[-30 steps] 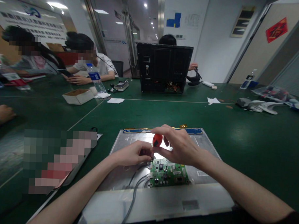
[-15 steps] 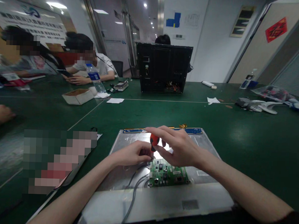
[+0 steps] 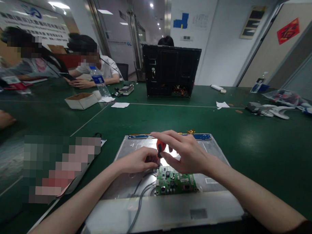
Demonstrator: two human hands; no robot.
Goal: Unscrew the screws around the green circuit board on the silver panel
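My right hand [image 3: 182, 150] grips the red and black handle of a screwdriver [image 3: 160, 147], held upright with the thumb and fingers around it. Its tip is over the upper left corner of a green circuit board [image 3: 176, 182]. My left hand [image 3: 143, 160] is closed beside the lower end of the screwdriver, with finger and thumb together near the board's corner. What these fingers pinch, if anything, is too small to make out. Under the board lies a silver metal display panel [image 3: 216, 160] with a blue strip board [image 3: 201, 136] along its far edge. Grey cables [image 3: 140, 201] run from the board's left side.
A black monitor housing [image 3: 170, 69] stands upright farther back on the green table [image 3: 197, 115]. An open white box [image 3: 82, 100] and a water bottle [image 3: 99, 81] are at the back left. Two people sit at the left, and another person's hand [image 3: 2, 120] rests at the left edge.
The screwdriver handle has turned slightly in my right hand, its black part now facing differently. My left hand stays in place.
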